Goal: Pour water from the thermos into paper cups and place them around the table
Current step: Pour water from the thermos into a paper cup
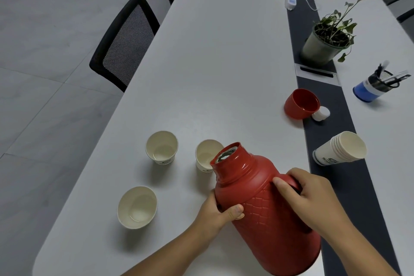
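**Flask mouth leans over the middle cup**

Farthest left on the white table [224,56] stand two open paper cups: the near cup [137,207] close to the table edge and the far cup [161,148] beyond it. Each seems to hold a little water at the bottom, though that is hard to judge. Just right of them is the middle cup [207,155], its right rim hidden behind the neck of the red thermos [266,210].

That overlap is what the pour turns on. The thermos is tilted, its long axis running from lower right, near the person, up and left to the uncapped mouth, which sits at the middle cup's rim. No stream of water shows.

The left hand [220,210] grips the flask's left flank below the shoulder, thumb across the front; it is the hand nearer the cups. The right hand [313,192] is curled round the handle on the upper right side. So the hands are apart, both clamped on the flask, which lies between them.

Further right lie the red lid [301,106], a white stopper [321,113] touching it, and a stack of spare cups [339,149] on its side.
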### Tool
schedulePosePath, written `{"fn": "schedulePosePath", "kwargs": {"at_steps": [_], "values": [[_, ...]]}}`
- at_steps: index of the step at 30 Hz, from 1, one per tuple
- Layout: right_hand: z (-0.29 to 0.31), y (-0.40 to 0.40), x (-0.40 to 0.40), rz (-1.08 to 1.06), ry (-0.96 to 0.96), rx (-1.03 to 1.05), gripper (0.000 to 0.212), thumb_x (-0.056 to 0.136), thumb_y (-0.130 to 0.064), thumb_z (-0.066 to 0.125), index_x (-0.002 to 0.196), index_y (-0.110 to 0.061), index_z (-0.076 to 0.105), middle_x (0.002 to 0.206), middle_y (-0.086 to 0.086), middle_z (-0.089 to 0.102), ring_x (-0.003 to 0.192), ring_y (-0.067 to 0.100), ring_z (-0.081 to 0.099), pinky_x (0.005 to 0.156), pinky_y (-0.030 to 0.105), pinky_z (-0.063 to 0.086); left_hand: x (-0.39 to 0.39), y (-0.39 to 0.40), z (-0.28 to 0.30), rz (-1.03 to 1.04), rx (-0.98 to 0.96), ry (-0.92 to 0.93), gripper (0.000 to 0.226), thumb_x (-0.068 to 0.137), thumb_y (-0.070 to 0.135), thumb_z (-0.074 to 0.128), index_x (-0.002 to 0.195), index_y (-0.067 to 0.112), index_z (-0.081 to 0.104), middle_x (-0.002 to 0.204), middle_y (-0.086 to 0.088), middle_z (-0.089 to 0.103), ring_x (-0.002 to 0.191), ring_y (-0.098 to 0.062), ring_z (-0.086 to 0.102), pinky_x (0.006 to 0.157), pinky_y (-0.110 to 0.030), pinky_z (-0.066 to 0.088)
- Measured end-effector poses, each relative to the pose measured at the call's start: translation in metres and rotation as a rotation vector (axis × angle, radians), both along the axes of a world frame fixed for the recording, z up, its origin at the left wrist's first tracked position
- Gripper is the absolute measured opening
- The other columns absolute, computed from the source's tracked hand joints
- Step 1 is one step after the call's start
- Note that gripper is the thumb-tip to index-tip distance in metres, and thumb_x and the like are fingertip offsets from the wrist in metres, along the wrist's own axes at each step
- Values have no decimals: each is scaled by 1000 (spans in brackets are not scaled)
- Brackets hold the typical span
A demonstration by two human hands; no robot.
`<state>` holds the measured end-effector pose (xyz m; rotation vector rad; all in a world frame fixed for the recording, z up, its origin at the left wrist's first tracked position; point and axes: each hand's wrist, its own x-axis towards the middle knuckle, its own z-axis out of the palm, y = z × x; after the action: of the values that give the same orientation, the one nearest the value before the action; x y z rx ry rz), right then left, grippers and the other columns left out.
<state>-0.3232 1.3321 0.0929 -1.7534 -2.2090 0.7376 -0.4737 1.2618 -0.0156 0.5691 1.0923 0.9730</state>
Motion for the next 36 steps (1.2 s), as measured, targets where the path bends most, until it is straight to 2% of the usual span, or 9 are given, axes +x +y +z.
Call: {"fn": "schedulePosePath", "kwargs": {"at_steps": [3, 8, 13, 17, 21, 26, 32, 36], "values": [[1, 0, -1, 0, -6, -3, 34, 82, -26, 61, 59, -3, 51, 45, -3, 40, 47, 12, 40, 48, 25, 27, 0, 0, 1, 8, 0, 12, 74, 41, 48, 70, 106, 25, 44, 112, -1, 60, 97, -6, 61, 72, -16, 51], [2, 1, -1, 9, -15, -5, 35, 82, -26, 60, 56, -7, 48, 45, -4, 39, 47, 12, 40, 48, 25, 27, 1, 0, 1, 19, -4, 27, 74, 40, 51, 68, 105, 26, 44, 111, 2, 60, 100, -7, 59, 74, -16, 51], [2, 1, -1, 17, -5, -19, 34, 82, -27, 60, 56, -8, 48, 46, -3, 41, 49, 13, 40, 50, 27, 28, 1, 0, 0, 6, -6, 37, 98, 38, 53, 71, 122, 15, 41, 114, 0, 60, 101, -7, 60, 75, -16, 52], [2, 2, 0, 16, -4, -22, 34, 83, -27, 59, 58, -6, 50, 48, -2, 43, 50, 14, 41, 51, 27, 29, 2, 1, 0, -6, -5, 42, 113, 25, 62, 79, 121, 15, 42, 114, 0, 60, 103, -10, 60, 76, -18, 52], [3, 1, 1, 9, -2, -32, 34, 83, -28, 59, 57, -10, 48, 48, -2, 43, 50, 13, 42, 50, 25, 29, 3, 1, -1, 9, -21, 18, 93, 39, 50, 71, 120, 14, 43, 114, -3, 61, 99, -8, 61, 73, -16, 51], [4, 1, 1, -6, -12, -29, 38, 83, -28, 59, 51, -19, 40, 46, -5, 40, 49, 11, 40, 49, 24, 27, 5, 0, -2, 22, -26, 20, 83, 41, 51, 70, 113, 21, 44, 116, -3, 60, 102, -9, 60, 74, -17, 51], [5, 1, 2, -3, -6, -44, 34, 83, -29, 58, 63, -2, 53, 51, 1, 46, 52, 16, 44, 52, 27, 31, 5, 0, -3, 25, -19, 2, 77, 40, 49, 71, 108, 22, 46, 109, 0, 62, 91, -3, 64, 69, -14, 51], [6, 1, 3, -8, 4, -43, 34, 84, -28, 58, 65, 0, 54, 53, 4, 48, 53, 16, 44, 53, 28, 31, 7, -1, -3, 28, -12, -13, 71, 43, 44, 71, 106, 22, 46, 107, -1, 62, 83, 0, 67, 67, -13, 51]]}}
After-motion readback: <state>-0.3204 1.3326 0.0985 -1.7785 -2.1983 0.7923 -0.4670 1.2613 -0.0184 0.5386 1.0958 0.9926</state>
